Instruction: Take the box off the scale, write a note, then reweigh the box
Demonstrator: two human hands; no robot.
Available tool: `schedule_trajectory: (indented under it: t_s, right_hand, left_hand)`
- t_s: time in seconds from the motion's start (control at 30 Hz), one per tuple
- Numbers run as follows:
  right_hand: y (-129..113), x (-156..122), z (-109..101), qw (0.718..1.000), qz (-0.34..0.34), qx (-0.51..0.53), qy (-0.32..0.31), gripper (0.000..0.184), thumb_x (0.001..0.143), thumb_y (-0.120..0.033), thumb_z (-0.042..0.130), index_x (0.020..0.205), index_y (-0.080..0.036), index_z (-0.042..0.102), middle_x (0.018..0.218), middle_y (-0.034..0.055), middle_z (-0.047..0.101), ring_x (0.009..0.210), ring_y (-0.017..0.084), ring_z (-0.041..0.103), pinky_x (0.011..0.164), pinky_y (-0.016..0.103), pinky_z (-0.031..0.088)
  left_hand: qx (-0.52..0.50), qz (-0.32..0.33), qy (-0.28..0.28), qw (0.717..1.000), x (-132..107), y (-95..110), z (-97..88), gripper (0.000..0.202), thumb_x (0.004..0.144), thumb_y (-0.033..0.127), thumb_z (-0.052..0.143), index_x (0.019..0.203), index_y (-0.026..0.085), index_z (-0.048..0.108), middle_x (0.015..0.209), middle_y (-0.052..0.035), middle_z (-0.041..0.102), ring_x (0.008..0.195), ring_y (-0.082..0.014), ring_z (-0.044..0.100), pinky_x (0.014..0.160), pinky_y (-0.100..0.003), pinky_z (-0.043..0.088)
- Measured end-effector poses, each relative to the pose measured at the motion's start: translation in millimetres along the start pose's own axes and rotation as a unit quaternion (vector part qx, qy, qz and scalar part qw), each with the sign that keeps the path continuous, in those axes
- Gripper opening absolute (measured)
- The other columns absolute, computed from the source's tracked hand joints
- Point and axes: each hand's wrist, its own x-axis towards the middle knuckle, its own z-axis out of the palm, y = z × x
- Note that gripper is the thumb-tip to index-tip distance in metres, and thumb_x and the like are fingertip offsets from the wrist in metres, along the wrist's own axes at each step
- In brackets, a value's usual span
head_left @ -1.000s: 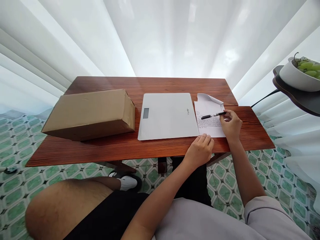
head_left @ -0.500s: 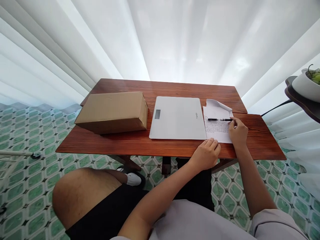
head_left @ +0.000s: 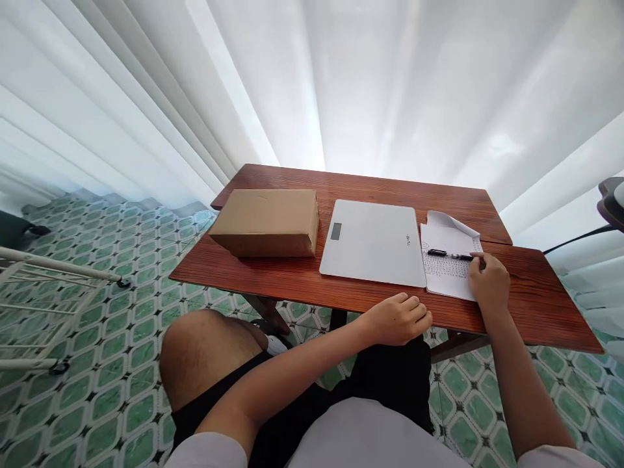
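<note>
The right hand (head_left: 489, 284) rests on the right part of the wooden table (head_left: 292, 279), a reddish-brown board with a clear long grain. Its bent fingers (head_left: 480, 259) meet the right end of a slim black pen (head_left: 451, 255). The pen lies flat and crosswise on a white sheet of paper (head_left: 448, 276). I cannot tell if the fingers really pinch the pen or only touch it. The sheet is covered with small dense lines of writing, and its far corner curls up.

The left hand (head_left: 397, 318) lies at the near edge of the table, just in front of the paper. Its fingers are loosely bent and side by side, and they hold nothing.

Just left of the paper, touching its edge, is a flat pale grey scale (head_left: 373, 242). It is a smooth, thin square with rounded corners and a small dark display window. Farther left stands a long brown cardboard box (head_left: 267, 222), matte, closed and with sharp edges.

Behind the table hangs a white curtain (head_left: 312, 84) in soft folds. The floor (head_left: 121, 403) has glossy green and white patterned tiles, and a white rack (head_left: 49, 273) of thin tubes stands at the left.
</note>
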Motion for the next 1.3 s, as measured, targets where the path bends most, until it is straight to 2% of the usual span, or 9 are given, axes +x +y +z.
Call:
schedule_trajectory:
  t_s: [0.1,0.27,0.43,0.6,0.67,0.83,1.0,1.2,1.3]
  right_hand:
    - [-5,-3,-3,0.999,-0.026,-0.031,0.016,0.038,0.088,-0.033,0.044,0.102,-0.014,0.073,0.092,0.0162,0.072,0.084,0.028,0.062,0.079,0.040,0.045]
    - [-9,-5,-5,0.981,-0.126,-0.132,0.059,0.035,0.094,-0.030,0.041,0.102,-0.014,0.071,0.092,0.0145,0.073,0.086,0.029,0.064,0.076,0.038,0.044]
    - [-14,-3,-8,0.957,-0.204,-0.191,0.070,0.033,0.097,-0.031,0.039,0.094,-0.016,0.068,0.086,0.0116,0.071,0.082,0.027,0.064,0.072,0.036,0.043]
    - [-30,-4,-10,0.953,-0.233,-0.179,0.070,0.028,0.096,-0.034,0.042,0.089,-0.018,0.065,0.077,0.0093,0.067,0.076,0.025,0.062,0.068,0.035,0.041]
    - [-42,-6,-10,0.956,-0.236,-0.161,0.069,0.027,0.095,-0.033,0.043,0.089,-0.019,0.064,0.078,0.0091,0.068,0.076,0.026,0.061,0.069,0.036,0.041]
    - [-88,-10,-10,0.964,-0.240,-0.104,0.053,0.025,0.096,-0.034,0.043,0.089,-0.021,0.064,0.081,0.0088,0.069,0.077,0.026,0.061,0.072,0.038,0.042]
    - [-150,-15,-7,0.968,-0.249,-0.025,0.016,0.027,0.099,-0.038,0.042,0.091,-0.022,0.063,0.089,0.0086,0.070,0.085,0.026,0.062,0.076,0.039,0.045]
    - [-234,-24,-1,0.966,-0.215,0.127,-0.072,0.030,0.098,-0.044,0.044,0.101,-0.023,0.065,0.096,0.0068,0.070,0.084,0.022,0.063,0.077,0.039,0.050]
    - [-270,-31,4,0.951,-0.201,0.203,-0.122,0.031,0.098,-0.046,0.044,0.110,-0.024,0.063,0.109,0.0077,0.069,0.094,0.023,0.065,0.080,0.040,0.054]
  left_hand:
    - [0.021,0.002,0.010,1.000,-18,-17,-15.6,0.027,0.102,0.020,0.040,0.114,0.009,0.063,0.094,-0.0103,0.066,0.084,-0.0188,0.060,0.072,-0.033,0.045]
    - [0.087,-0.007,0.066,0.994,-46,-46,-48.9,0.020,0.099,0.018,0.047,0.108,0.010,0.063,0.081,-0.0060,0.064,0.076,-0.0173,0.057,0.063,-0.032,0.039]
    - [0.171,-0.081,0.055,0.980,-69,-73,-85.6,0.016,0.098,0.014,0.047,0.103,0.014,0.062,0.077,-0.0031,0.063,0.072,-0.0159,0.055,0.059,-0.031,0.034]
    - [0.228,-0.156,0.138,0.951,-90,-95,-110.7,0.013,0.095,0.014,0.051,0.098,0.017,0.063,0.069,0.0007,0.060,0.068,-0.0146,0.053,0.058,-0.031,0.032]
    - [0.226,-0.177,0.151,0.946,-98,-102,-118.1,0.013,0.093,0.013,0.052,0.096,0.016,0.064,0.068,0.0008,0.060,0.068,-0.0146,0.054,0.058,-0.031,0.033]
    - [0.207,-0.243,0.121,0.940,-115,-115,-134.0,0.019,0.095,0.013,0.049,0.089,0.017,0.066,0.067,-0.0004,0.061,0.066,-0.0147,0.054,0.058,-0.031,0.034]
    - [0.203,-0.334,0.114,0.913,-133,-129,-151.4,0.023,0.095,0.017,0.049,0.084,0.019,0.068,0.070,-0.0009,0.066,0.069,-0.0162,0.058,0.060,-0.032,0.039]
    - [0.172,-0.468,0.119,0.859,-160,-141,-175.7,0.028,0.099,0.023,0.045,0.100,0.022,0.073,0.089,-0.0016,0.075,0.088,-0.0203,0.067,0.067,-0.035,0.046]
    - [0.165,-0.521,0.129,0.827,-174,-146,-184.4,0.030,0.099,0.024,0.046,0.114,0.022,0.072,0.099,-0.0019,0.076,0.097,-0.0222,0.068,0.075,-0.035,0.050]
